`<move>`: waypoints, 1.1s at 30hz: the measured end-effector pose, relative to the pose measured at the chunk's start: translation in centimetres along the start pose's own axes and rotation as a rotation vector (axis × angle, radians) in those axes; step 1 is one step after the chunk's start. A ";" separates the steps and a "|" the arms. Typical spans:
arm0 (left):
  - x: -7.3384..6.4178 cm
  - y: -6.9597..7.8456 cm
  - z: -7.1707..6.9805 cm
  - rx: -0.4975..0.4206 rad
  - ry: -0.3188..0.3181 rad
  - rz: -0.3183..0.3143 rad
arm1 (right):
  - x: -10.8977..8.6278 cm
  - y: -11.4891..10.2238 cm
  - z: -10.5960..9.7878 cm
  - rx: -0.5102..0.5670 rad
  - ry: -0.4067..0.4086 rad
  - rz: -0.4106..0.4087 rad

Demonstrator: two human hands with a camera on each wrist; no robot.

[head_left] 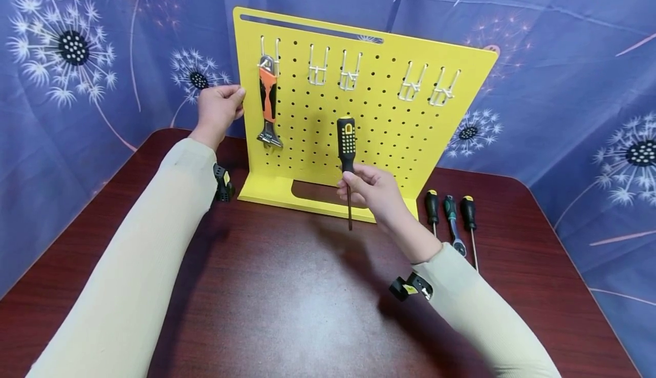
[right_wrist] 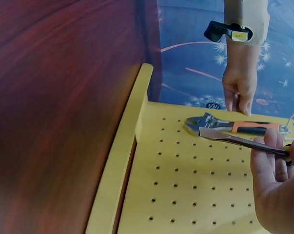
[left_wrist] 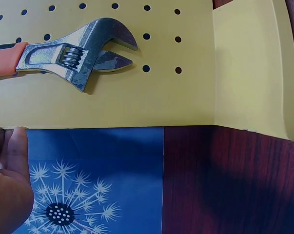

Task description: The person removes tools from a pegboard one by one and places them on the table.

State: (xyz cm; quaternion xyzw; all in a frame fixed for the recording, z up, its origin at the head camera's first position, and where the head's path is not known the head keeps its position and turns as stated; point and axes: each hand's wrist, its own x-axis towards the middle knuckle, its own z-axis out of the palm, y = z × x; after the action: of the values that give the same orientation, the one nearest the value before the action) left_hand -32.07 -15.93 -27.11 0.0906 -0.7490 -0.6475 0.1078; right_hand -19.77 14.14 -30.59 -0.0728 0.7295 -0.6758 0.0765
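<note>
A yellow pegboard stands upright at the back of the table. My left hand pinches its left edge between thumb and fingers. An adjustable wrench with an orange and black handle hangs jaw-down from a hook near that edge. In front of the board, my right hand holds a flathead screwdriver upright, thumb and fingers around its shaft just below the black and yellow handle. In the right wrist view its flat blade points away from the hand.
Several white wire hooks line the board's upper part. On the dark wooden table, right of the board, lie two screwdrivers with a green-and-black-handled ratchet between them. A blue dandelion-print cloth hangs behind.
</note>
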 end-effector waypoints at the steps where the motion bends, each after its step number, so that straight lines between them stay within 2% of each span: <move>1: 0.0 0.0 0.0 -0.004 -0.001 -0.005 | -0.2 0.2 -0.4 -0.008 -0.003 0.009; 6: 0.0 0.1 0.0 -0.001 -0.003 -0.010 | -1.3 0.9 -2.3 -0.043 -0.008 0.036; 14: 0.0 0.0 -0.1 0.003 -0.007 0.000 | -3.0 2.2 -5.2 -0.117 0.028 0.099; 27: 0.2 0.0 0.0 -0.006 -0.016 -0.030 | -5.5 3.4 -10.4 -0.141 0.073 0.160; 33: 0.1 0.0 -0.1 -0.005 -0.008 -0.022 | -6.0 3.6 -13.1 -0.097 0.090 0.167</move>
State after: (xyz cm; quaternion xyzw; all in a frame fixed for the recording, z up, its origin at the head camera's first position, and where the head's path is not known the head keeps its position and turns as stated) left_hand -32.13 -16.06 -27.06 0.0961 -0.7466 -0.6510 0.0981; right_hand -16.64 28.43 -33.07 0.0150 0.7677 -0.6333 0.0962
